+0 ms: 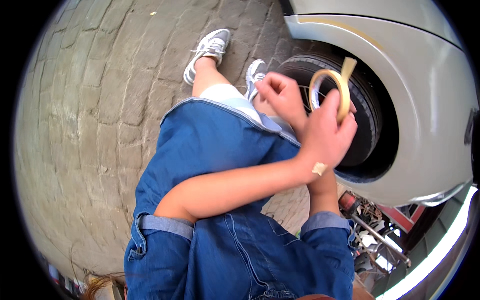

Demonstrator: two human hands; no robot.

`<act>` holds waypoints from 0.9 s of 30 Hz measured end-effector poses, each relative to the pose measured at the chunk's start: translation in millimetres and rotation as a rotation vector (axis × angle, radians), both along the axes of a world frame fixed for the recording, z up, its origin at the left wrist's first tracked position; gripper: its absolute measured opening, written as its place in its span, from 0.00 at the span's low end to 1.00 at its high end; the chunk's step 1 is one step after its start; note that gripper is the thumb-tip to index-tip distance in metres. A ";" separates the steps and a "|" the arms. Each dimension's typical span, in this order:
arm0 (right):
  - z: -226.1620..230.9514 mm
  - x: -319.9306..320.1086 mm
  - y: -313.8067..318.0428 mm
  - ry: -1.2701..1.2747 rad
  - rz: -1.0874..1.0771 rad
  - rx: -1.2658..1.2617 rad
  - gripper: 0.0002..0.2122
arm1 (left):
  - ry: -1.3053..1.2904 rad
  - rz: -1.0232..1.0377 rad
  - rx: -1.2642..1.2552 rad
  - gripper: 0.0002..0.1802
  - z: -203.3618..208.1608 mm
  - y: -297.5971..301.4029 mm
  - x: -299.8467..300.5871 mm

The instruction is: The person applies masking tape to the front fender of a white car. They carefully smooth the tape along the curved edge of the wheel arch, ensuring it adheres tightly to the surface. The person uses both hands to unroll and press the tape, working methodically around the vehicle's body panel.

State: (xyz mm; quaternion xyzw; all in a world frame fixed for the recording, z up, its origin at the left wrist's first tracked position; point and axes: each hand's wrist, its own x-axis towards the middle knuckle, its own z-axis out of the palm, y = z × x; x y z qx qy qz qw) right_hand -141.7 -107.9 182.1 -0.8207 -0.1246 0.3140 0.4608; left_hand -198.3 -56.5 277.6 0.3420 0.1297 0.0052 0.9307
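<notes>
1. Tape roll [344, 102] is up in my L hand [327, 132], in front of the tyre [362, 142] as I view it. Grip: closed on the ring's lower part.
2. I'd guess the low hold is to leave the loose end [349, 66] free; it sticks up off the roll's top, clear of the fingers. Ring stands roughly on edge, prob. so tape can pull off w/o twisting.
3. R hand [283, 97] is just left of the roll in view, b/c the arms cross, L forearm over R. Its fingers are curled shut; I see nothing in it, but the palm side's hidden.
4. A torn tan patch [319, 169] sits by the L wrist, prob. parked there for easy reach.
5. Materials: roll is a pale-yellow ring w/ whitish inner core; loose end looks flat, papery. Tyre's matte black rubber, round, under a smooth, glossy pale car panel [425, 90]. Tan strip [345, 29] follows the arch curve, thin, prob. same sort of tape.
6. Ground's rough paving [95, 115], uneven blocks w/ visible joints. Clothing [220, 140] is blue denim, creased, cuffs turned up.
</notes>
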 end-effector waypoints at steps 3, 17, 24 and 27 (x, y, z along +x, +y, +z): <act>44.5 -40.7 2.7 -0.064 0.122 -0.041 0.14 | -0.065 -0.044 0.021 0.05 14.3 12.2 -1.9; 65.1 32.1 -16.3 -1.166 -0.311 -0.353 0.19 | -0.544 -0.067 0.383 0.06 47.9 -17.5 -14.2; 47.3 -24.8 -69.8 -0.550 0.050 -0.713 0.18 | -0.438 -0.145 0.707 0.11 15.5 -42.4 47.9; 63.3 -74.0 -73.1 -0.188 0.134 -0.607 0.21 | -0.312 -0.132 0.849 0.12 -16.6 -29.8 72.6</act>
